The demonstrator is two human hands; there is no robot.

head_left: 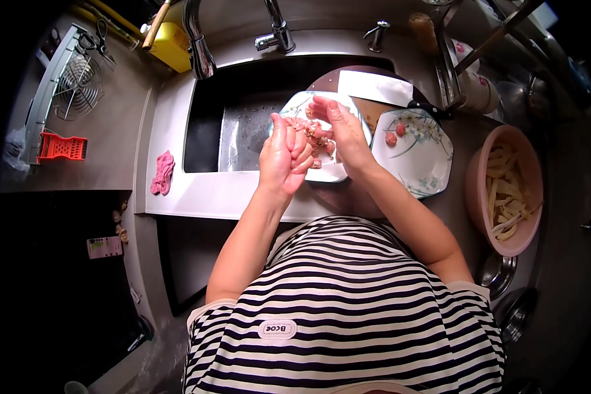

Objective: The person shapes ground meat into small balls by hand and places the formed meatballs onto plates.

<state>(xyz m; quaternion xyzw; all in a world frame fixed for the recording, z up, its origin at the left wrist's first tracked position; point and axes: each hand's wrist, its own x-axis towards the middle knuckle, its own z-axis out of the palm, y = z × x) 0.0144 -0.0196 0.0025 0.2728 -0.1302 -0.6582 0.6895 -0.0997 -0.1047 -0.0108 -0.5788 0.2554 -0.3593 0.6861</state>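
My left hand is raised over the left edge of a flowered plate, its fingers curled into the palm; what they may hold is hidden. Close beside it, my right hand has its fingers stretched out above the same plate, with no object visible in it. That plate holds pinkish minced meat in loose clumps. To its right, a second flowered plate carries two small meat balls.
A cleaver lies on a round board behind the plates. The dark sink is at the left, under a tap. A pink bowl of pale strips stands at the right. A pink cloth lies left of the sink.
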